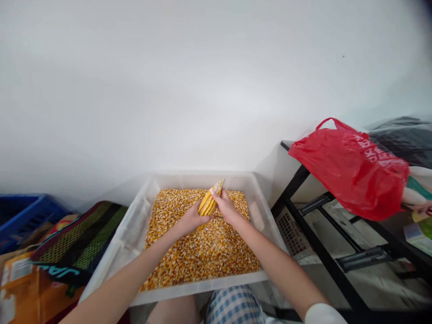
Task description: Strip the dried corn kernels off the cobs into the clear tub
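Head-worn view, looking forward and down, close above the corn cob [207,202] and tub [202,179]

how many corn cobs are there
1: the corn cob, gripped by the left hand and right hand above the clear plastic tub of kernels; more could be buried.

The left hand [192,219] and right hand [226,206] grip a corn cob [208,201] over loose kernels [199,252] in a clear plastic tub [199,181].

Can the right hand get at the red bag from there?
Probably not without a long stretch: the right hand grips the corn cob above the bin, and the red bag sits off to the right, past the bin's rim, over a black rack. Nothing visible blocks the way.
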`<state>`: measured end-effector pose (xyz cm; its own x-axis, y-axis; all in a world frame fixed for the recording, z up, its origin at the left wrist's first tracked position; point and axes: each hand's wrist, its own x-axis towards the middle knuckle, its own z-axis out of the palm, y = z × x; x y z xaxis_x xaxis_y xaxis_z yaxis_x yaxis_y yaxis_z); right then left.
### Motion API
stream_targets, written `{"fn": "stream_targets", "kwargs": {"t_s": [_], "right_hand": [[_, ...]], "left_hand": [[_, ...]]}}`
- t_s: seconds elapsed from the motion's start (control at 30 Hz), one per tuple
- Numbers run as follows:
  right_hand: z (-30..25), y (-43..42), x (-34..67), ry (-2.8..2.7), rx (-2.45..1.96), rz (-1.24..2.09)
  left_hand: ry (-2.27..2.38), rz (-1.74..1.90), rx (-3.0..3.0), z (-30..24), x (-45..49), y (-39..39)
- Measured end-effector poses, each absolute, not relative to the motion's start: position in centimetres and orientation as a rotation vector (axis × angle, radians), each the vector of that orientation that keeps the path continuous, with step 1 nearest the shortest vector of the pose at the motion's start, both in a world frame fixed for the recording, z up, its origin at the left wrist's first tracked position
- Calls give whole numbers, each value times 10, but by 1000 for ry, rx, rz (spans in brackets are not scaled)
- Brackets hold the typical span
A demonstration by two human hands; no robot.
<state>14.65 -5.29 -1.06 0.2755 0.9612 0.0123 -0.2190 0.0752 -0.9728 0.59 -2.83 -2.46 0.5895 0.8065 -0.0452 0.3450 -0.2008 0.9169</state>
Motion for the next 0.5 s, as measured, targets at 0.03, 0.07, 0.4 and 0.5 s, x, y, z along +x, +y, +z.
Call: {"fn": "stream_targets", "kwargs": {"t_s": [0.03, 0.07, 0.4, 0.5], "right_hand": [[-10, -52, 147, -843, -1138, 1066], [-10, -51, 148, -821, -1148, 1068], [-3, -53, 160, -899, -1209, 1178], [-2, -52, 163, -880, -1231, 1200]], "left_hand": [[951, 573, 1818, -24, 6, -29], [956, 583, 1846, -23, 7, -30], [1020, 557, 1984, -26, 5, -24], [995, 543, 1971, -25, 4, -23]]}}
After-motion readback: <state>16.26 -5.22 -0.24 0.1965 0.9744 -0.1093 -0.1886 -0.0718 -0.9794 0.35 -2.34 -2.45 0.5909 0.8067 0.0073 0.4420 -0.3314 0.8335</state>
